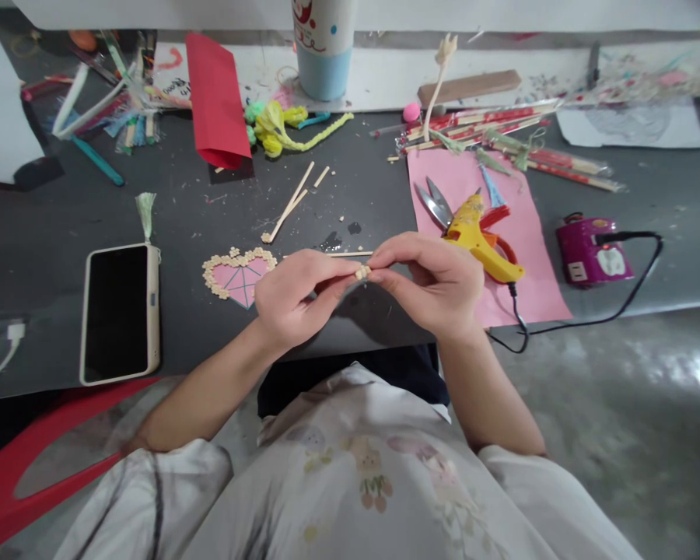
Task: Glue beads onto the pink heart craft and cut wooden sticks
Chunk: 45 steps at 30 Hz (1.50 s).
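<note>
My left hand and my right hand meet above the front edge of the dark table. Both pinch a small cream bead-like piece between their fingertips. A thin wooden stick lies on the table just behind the fingers. Left of my left hand lies a pink heart edged with small cream beads. A yellow glue gun rests on a pink paper sheet right behind my right hand.
A phone lies at the left. Scissors, a purple power socket with a black cable, red folded paper, yellow yarn, loose sticks, a cup and red-wrapped sticks crowd the table.
</note>
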Motion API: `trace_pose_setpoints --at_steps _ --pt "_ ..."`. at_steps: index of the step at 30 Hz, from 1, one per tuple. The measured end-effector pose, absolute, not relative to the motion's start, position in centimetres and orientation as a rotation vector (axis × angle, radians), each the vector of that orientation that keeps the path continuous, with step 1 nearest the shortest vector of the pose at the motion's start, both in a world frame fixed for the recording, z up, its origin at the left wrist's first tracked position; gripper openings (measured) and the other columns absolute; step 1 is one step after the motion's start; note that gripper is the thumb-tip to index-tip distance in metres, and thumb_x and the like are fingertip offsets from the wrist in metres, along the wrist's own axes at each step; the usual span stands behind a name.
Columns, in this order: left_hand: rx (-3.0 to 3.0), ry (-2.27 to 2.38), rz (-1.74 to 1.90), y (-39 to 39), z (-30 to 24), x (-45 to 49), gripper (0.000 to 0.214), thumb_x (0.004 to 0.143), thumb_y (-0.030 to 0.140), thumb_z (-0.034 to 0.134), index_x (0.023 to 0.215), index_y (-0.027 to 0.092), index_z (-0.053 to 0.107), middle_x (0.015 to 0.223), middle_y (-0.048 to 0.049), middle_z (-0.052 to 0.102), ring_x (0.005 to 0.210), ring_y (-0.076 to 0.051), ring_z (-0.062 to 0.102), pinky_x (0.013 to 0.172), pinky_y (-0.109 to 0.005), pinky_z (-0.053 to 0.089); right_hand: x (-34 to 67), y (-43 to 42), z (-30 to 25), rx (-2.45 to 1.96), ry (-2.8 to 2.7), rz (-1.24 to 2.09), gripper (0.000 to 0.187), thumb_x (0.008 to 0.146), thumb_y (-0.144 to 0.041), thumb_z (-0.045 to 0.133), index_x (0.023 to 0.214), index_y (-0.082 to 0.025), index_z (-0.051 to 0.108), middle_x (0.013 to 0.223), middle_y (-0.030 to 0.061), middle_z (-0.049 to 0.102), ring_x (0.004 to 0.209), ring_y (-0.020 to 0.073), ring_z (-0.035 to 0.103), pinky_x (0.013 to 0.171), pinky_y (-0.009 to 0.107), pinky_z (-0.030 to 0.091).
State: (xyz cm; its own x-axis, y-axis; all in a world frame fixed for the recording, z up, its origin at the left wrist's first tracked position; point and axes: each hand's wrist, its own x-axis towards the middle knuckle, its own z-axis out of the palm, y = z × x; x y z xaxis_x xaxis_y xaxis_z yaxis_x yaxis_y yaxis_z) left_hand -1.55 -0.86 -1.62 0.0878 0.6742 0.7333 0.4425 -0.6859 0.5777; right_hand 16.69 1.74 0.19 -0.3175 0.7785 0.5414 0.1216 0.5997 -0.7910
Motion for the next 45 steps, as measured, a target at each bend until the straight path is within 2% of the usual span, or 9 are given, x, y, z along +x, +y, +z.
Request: trace_pose_setpoints --at_steps 11,16,21,26,36,45 --pt "2.248 1.037 1.735 -0.8 -1.9 -1.7 0.02 0.08 0.008 0.069 0.096 0.02 0.07 0.078 0.0025 0.074 0.069 -0.007 0.067 0.065 -0.017 0.051 16.8 1.7 0.2 -0.66 -1.79 0.83 0.009 0.08 -0.013 0.071 0.083 -0.02 0.071 0.08 0.0013 0.074 0.076 0.0152 0.07 0.071 0.03 0.058" --pt "1.796 1.073 1.589 -0.8 -2.0 -1.4 0.006 0.081 0.023 0.073 0.086 0.021 0.071 0.073 0.0021 0.071 0.051 -0.005 0.06 0.049 -0.017 0.047 16.7 1.7 0.2 -0.754 -1.78 0.772 0.008 0.079 -0.015 0.073 0.084 -0.021 0.073 0.08 0.0 0.075 0.073 0.0134 0.069 0.068 0.028 0.057" --pt "1.235 1.09 1.305 -0.7 -1.8 -1.1 0.023 0.078 0.041 0.074 0.083 0.019 0.069 0.056 0.0046 0.062 0.033 -0.003 0.047 0.03 -0.015 0.033 16.6 1.9 -0.1 -0.841 -1.776 0.701 0.01 0.08 -0.015 0.071 0.087 -0.022 0.074 0.083 0.0001 0.075 0.075 0.0138 0.069 0.068 0.028 0.057" --pt "1.01 1.021 1.181 -0.4 -1.4 -1.0 0.027 0.074 0.042 0.078 0.082 0.018 0.068 0.053 0.0057 0.06 0.031 -0.003 0.048 0.026 -0.013 0.031 16.4 2.0 -0.3 -0.831 -1.804 0.68 0.01 0.081 -0.014 0.069 0.087 -0.021 0.072 0.082 -0.0008 0.074 0.075 0.0125 0.068 0.069 0.026 0.056" --pt "1.142 1.066 1.169 -0.2 -1.8 -1.0 0.027 0.076 0.042 0.076 0.082 0.017 0.068 0.054 0.0037 0.063 0.031 -0.003 0.047 0.026 -0.014 0.031 16.9 2.4 -0.3 -0.812 -1.867 0.7 0.007 0.083 -0.017 0.068 0.088 -0.022 0.071 0.083 0.0004 0.073 0.074 0.0131 0.066 0.069 0.028 0.054" --pt "1.332 1.153 1.201 -0.1 -2.3 -1.2 0.024 0.08 0.04 0.073 0.093 0.02 0.072 0.062 0.0023 0.067 0.036 -0.004 0.05 0.031 -0.015 0.035 16.8 2.2 -0.8 -0.83 -1.865 0.653 0.004 0.082 -0.018 0.068 0.084 -0.022 0.069 0.078 0.0002 0.071 0.071 0.0136 0.064 0.066 0.029 0.052"
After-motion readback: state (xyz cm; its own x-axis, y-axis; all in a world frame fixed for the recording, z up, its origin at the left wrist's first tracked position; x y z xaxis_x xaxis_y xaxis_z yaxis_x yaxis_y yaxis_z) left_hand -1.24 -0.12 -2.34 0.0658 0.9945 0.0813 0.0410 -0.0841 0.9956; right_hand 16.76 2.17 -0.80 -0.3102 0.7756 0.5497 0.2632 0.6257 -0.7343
